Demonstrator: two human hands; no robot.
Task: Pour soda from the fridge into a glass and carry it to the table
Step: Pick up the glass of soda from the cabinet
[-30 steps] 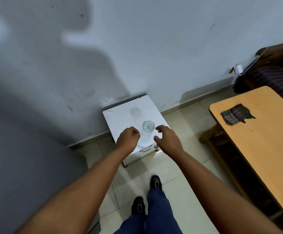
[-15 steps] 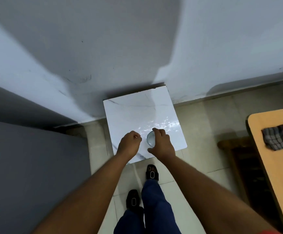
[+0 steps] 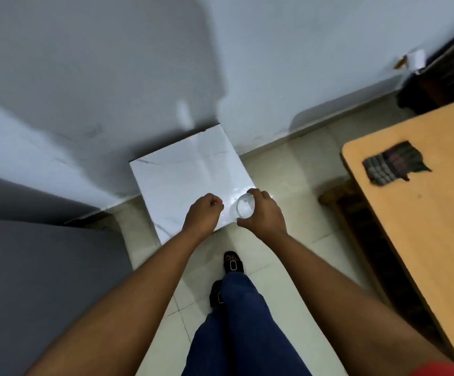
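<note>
Gripping glass (image 3: pixel 245 208), right hand (image 3: pixel 264 213) near table (image 3: pixel 423 226)

Both bare forearms reach forward and down from the bottom corners of the frame. The left hand (image 3: pixel 203 213) is curled into a loose fist, knuckles up, holding nothing. The right hand (image 3: pixel 261 213) wraps its fingers (image 3: pixel 253 191) and thumb around a glass (image 3: pixel 245 208), wrist straight.
</note>
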